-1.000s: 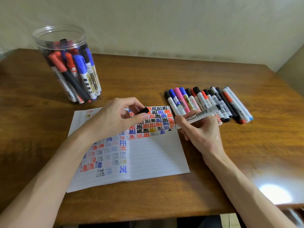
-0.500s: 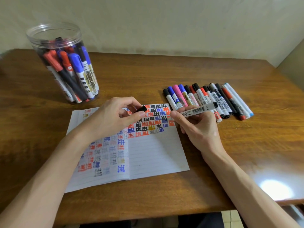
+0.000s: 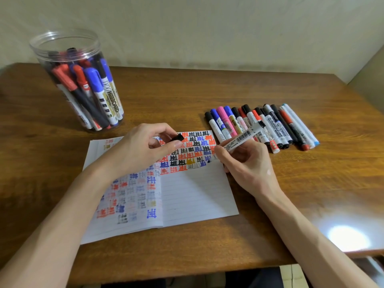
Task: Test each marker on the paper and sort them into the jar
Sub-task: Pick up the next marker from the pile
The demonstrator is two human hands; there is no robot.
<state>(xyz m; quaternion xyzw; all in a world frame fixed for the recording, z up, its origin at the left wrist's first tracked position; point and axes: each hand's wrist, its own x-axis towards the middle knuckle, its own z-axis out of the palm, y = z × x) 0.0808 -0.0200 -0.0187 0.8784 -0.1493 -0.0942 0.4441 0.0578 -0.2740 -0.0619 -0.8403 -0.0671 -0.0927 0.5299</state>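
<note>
An open lined notebook [image 3: 195, 196] lies on the wooden table [image 3: 207, 90], its upper part covered in red, blue and black test marks. My right hand [image 3: 247, 163] grips an uncapped white marker [image 3: 243, 139] in a writing hold, tip down at the right edge of the marks. My left hand [image 3: 143, 148] rests on the page and pinches the marker's black cap [image 3: 178, 137]. A clear plastic jar [image 3: 76, 80] at the back left holds several markers. A row of several capped markers [image 3: 261, 125] lies to the right of the notebook.
A wall runs close behind the table's far edge. The table's near edge is at the bottom of the view, with a bright light reflection [image 3: 349, 238] on the wood at the lower right.
The right hand has brought the marker's tip down from above the page's right edge to the row of marks. The left hand still holds the cap in the same spot.
</note>
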